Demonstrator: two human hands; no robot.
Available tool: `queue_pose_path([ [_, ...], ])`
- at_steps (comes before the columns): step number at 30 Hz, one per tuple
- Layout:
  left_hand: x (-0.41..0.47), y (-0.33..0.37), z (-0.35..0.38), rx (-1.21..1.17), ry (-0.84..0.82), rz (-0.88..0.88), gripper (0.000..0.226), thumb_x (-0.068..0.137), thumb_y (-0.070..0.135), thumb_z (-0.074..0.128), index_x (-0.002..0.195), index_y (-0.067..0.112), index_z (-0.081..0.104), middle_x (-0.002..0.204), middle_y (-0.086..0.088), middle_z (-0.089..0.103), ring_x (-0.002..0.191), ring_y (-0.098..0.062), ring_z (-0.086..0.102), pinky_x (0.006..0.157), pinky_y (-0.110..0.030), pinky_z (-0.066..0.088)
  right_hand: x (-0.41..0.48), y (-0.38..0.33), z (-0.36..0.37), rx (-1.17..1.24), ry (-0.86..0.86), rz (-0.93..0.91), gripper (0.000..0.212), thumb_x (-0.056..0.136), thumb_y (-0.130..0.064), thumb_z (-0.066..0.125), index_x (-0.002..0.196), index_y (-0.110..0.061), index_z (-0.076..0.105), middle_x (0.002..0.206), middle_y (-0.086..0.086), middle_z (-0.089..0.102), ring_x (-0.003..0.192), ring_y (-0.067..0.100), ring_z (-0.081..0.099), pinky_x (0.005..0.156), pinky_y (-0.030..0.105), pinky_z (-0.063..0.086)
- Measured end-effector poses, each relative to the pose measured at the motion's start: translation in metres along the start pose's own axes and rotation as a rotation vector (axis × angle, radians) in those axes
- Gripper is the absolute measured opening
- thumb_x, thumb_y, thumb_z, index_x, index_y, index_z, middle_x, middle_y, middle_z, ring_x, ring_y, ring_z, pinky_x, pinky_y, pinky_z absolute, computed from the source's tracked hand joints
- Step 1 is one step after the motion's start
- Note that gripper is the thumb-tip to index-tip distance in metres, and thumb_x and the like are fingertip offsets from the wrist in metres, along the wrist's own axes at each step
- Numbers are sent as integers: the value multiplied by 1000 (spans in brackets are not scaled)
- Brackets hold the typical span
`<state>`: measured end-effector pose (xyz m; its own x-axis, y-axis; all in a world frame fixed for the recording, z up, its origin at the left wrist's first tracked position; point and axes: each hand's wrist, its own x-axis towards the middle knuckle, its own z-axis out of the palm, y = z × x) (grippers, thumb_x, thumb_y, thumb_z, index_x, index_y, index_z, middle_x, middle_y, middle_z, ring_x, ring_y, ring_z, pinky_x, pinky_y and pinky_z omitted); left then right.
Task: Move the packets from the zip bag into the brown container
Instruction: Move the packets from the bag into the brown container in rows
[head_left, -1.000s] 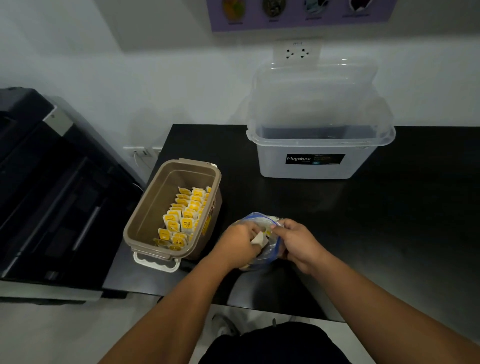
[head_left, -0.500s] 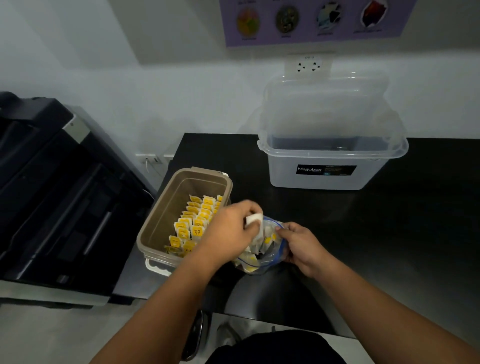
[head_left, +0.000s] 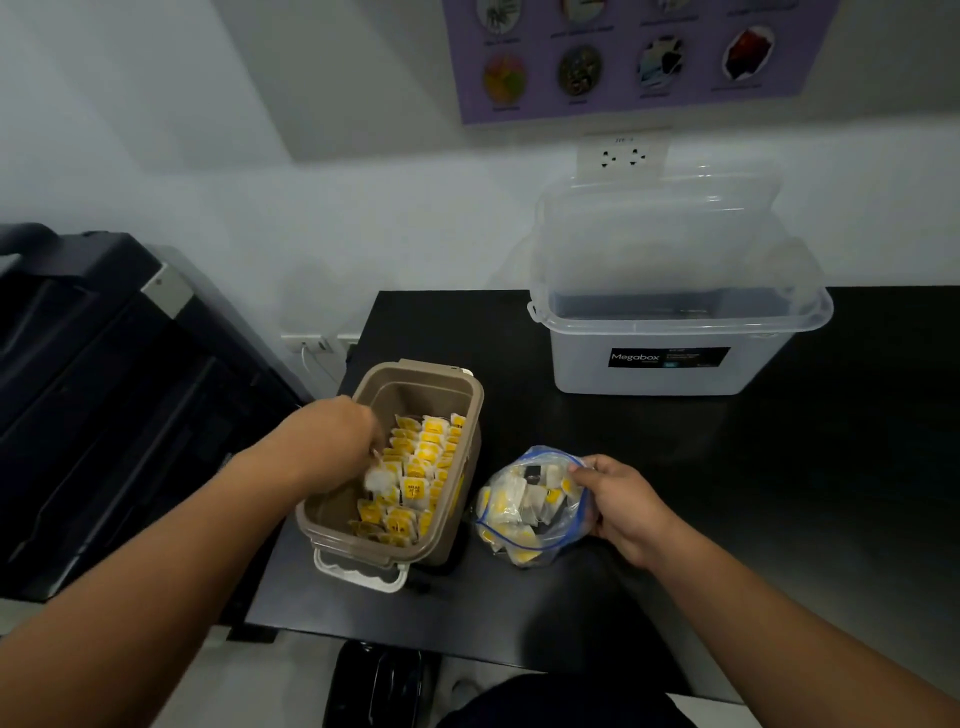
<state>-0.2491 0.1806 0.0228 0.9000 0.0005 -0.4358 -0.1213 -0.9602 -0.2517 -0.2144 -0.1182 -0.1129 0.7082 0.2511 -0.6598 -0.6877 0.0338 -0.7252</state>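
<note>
Here, on the black table (head_left: 779, 493), the brown container (head_left: 415, 392) sits just left of the zip bag (head_left: 519, 506), whose mouth the right hand (head_left: 621, 504) pinches; the left hand (head_left: 332, 441), fingers curled, holds a blurred white packet (head_left: 375, 479) inside the container.

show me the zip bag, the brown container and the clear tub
zip bag (head_left: 519, 512): head view, on its clear front side.
brown container (head_left: 415, 392): head view, on its bare far inner wall.
clear tub (head_left: 665, 379): head view, on its front wall under the label.
</note>
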Motion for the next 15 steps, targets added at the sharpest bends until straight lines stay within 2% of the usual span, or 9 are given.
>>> queue_pose_path([
  [2, 7, 2, 6, 78, -59, 12, 19, 97, 26, 56, 100, 18, 73, 82, 4, 61, 78, -15, 61, 77, -26, 54, 1, 0, 1, -2, 10, 4, 16, 107, -16, 54, 115, -9, 66, 100, 15, 79, 87, 29, 80, 78, 47, 64],
  [4, 14, 2, 15, 128, -95, 48, 19, 98, 23, 55, 102, 14, 71, 98, -3, 70, 91, -18, 67, 81, -28, 54, 1, 0, 3, -1, 16, 2, 17, 107, -17, 54, 115, -9, 66, 102, 16, 79, 88, 29, 79, 77, 46, 63],
  [6, 21, 3, 21, 179, -114, 97, 20, 99, 20, 52, 106, 12, 69, 107, -5, 70, 100, -19, 67, 84, -28, 51, 1, 1, 4, 6, 17, -3, 17, 107, -17, 53, 115, -9, 65, 102, 16, 78, 86, 29, 79, 74, 45, 63],
  [11, 43, 5, 38, 199, -195, 153, 19, 96, 15, 55, 108, 8, 68, 113, -13, 69, 104, -27, 66, 88, -34, 53, 3, 2, 6, 8, 28, -13, 16, 107, -17, 53, 115, -9, 65, 98, 15, 78, 84, 28, 79, 73, 45, 62],
  [15, 53, 6, 48, 154, -213, 177, 19, 96, 7, 51, 106, 6, 67, 114, -14, 67, 105, -30, 65, 90, -37, 54, 5, 2, 7, 10, 40, -8, 17, 108, -18, 53, 116, -10, 65, 103, 17, 78, 90, 31, 79, 77, 48, 63],
])
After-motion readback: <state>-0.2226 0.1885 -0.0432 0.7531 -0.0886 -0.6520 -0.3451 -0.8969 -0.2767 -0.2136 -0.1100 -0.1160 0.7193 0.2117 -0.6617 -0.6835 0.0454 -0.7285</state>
